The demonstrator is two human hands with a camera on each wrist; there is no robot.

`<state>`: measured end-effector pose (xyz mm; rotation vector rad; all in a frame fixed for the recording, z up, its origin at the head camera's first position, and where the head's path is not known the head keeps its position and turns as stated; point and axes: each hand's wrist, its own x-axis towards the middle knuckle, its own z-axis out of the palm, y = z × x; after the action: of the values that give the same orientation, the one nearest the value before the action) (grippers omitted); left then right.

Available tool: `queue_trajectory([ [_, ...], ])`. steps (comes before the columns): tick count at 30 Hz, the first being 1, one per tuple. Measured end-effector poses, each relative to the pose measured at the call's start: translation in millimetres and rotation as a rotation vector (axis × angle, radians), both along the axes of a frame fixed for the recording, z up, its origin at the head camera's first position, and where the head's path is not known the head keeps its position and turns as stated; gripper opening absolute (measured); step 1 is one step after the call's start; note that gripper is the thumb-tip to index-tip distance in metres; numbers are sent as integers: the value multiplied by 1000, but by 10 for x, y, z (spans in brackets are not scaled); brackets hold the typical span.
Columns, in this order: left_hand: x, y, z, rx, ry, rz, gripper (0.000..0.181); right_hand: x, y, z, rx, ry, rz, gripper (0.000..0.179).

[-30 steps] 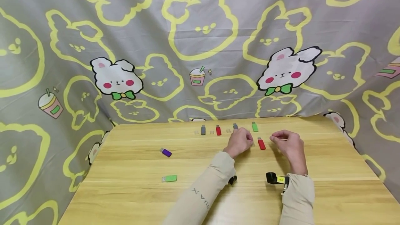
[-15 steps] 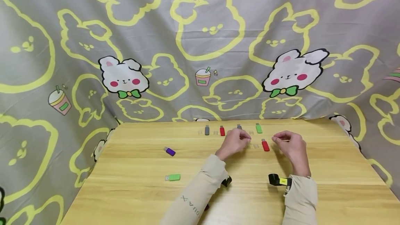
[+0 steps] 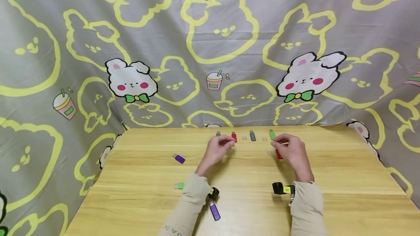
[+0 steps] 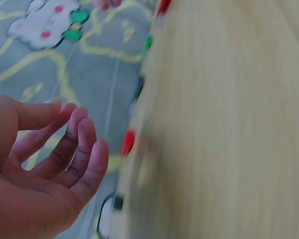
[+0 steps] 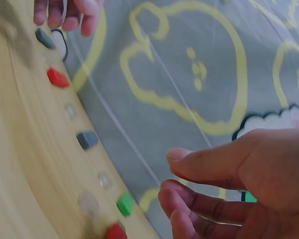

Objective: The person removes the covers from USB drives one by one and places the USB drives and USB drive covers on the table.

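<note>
My left hand [image 3: 216,152] hovers over the back of the table, its fingers loosely bent with nothing between them. It is nearest a red USB stick [image 3: 234,137] and covers part of a grey USB stick [image 3: 218,133]. To the right, my right hand [image 3: 292,152] is also raised and holds nothing; thumb and fingertips stand apart in the right wrist view. It overlaps a second red USB stick [image 3: 279,154], close to a green USB stick [image 3: 272,135]. Between the hands lies another grey USB stick [image 3: 252,136], with small clear caps [image 3: 244,138] along the row.
A purple USB stick [image 3: 179,158] lies left on the wooden table [image 3: 137,177]. Below it, another green stick [image 3: 179,185] is partly under the left sleeve. A second purple stick [image 3: 214,211] lies near the front. A patterned curtain [image 3: 183,32] rises behind the table.
My left hand has moved left, away from the right-hand sticks, uncovering a grey stick and the front purple one. My right hand has shifted left over the red stick. The head view has turned slightly.
</note>
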<state>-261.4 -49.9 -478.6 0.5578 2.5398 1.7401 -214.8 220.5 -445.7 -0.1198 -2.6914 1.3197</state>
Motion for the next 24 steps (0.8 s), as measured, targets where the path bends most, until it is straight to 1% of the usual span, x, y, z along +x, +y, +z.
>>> queue_trajectory([
  [4,10,-268,24,86,-39,63,20,-18,-162,15,5,11,90,16],
  [6,14,-383,31,137,-62,96,21,-26,-237,6,28,-4,141,17],
  [7,14,-436,26,153,-61,112,21,-30,-273,-2,33,-17,166,19],
  [10,13,-560,23,178,-70,160,19,-35,-388,-12,48,-49,232,21],
  [12,3,-619,23,185,-78,169,18,-34,-464,-6,54,-65,269,20],
  [14,-16,-658,24,191,-77,163,18,-21,-541,12,61,-87,318,19],
  [17,-29,-707,12,201,-67,160,18,26,-677,45,87,-162,431,21],
  [19,-24,-740,4,199,-53,176,17,72,-791,69,109,-217,507,23],
  [20,-16,-757,-1,202,-58,186,17,101,-857,84,122,-244,535,23],
  [23,9,-804,-7,208,-74,209,17,193,-1071,128,169,-284,586,22],
  [24,14,-817,-9,210,-76,213,17,227,-1146,143,179,-301,592,22],
])
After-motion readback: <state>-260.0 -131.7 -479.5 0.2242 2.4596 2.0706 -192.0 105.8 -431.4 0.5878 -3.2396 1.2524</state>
